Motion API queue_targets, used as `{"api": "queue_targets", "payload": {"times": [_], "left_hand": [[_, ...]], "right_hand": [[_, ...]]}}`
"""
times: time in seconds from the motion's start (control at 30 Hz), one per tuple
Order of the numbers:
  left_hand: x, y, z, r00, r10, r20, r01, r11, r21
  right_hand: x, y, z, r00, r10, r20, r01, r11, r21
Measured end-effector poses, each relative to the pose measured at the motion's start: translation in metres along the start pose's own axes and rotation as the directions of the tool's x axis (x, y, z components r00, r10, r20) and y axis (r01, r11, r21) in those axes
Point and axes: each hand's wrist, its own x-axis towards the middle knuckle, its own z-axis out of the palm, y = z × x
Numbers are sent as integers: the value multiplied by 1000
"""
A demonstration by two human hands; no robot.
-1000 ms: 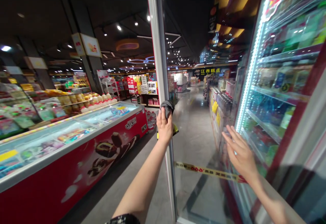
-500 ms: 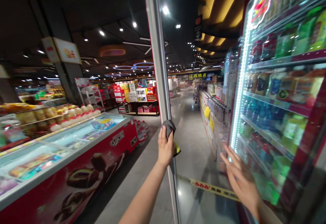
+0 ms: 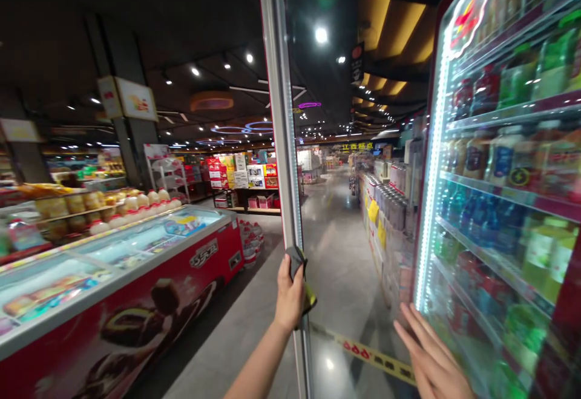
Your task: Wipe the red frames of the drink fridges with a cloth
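My left hand (image 3: 290, 295) is wrapped round a grey and yellow cleaning cloth (image 3: 310, 298). It presses the cloth round the upright metal edge of a glass door (image 3: 278, 114), which stands open in front of me. My right hand (image 3: 431, 353) is at the lower right with its fingers stretched out and nothing in it. It is nearest to the lit drinks fridge (image 3: 429, 205); whether it touches any glass I cannot tell. A yellow strip with red and black print (image 3: 374, 359) runs across the low part of the door.
On the left stands a long red ice cream freezer (image 3: 204, 284) with glass lids, and behind it a row of white bottles with red caps (image 3: 136, 205). Bottled drinks (image 3: 508, 151) fill the fridge shelves at right. Stacked goods (image 3: 385, 205) line the aisle beyond the door.
My left hand has slid down the door edge with the cloth. My right hand is also lower, its fingers still outstretched. The view has shifted slightly.
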Motion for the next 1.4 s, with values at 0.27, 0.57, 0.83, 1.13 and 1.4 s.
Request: {"api": "queue_targets", "payload": {"times": [0.27, 0.57, 0.83, 1.13, 1.4], "left_hand": [[12, 12, 16, 988, -19, -150, 24, 999, 33], [-33, 15, 13, 993, 114, -5, -113, 991, 65], [-18, 70, 28, 991, 121, -56, -118, 992, 49], [-43, 54, 35, 928, 131, -350, -196, 968, -158], [-76, 62, -2, 966, 251, -64, -233, 950, 208]], "right_hand": [[-29, 23, 3, 994, -107, -36, 101, 985, -139], [-80, 23, 37, 988, -147, 39, 151, 974, -168], [-72, 50, 36, 965, -259, -47, 240, 937, -252], [-109, 83, 39, 911, -373, -173, 312, 901, -301], [-110, 86, 44, 900, -384, -205, 288, 879, -381]]}}
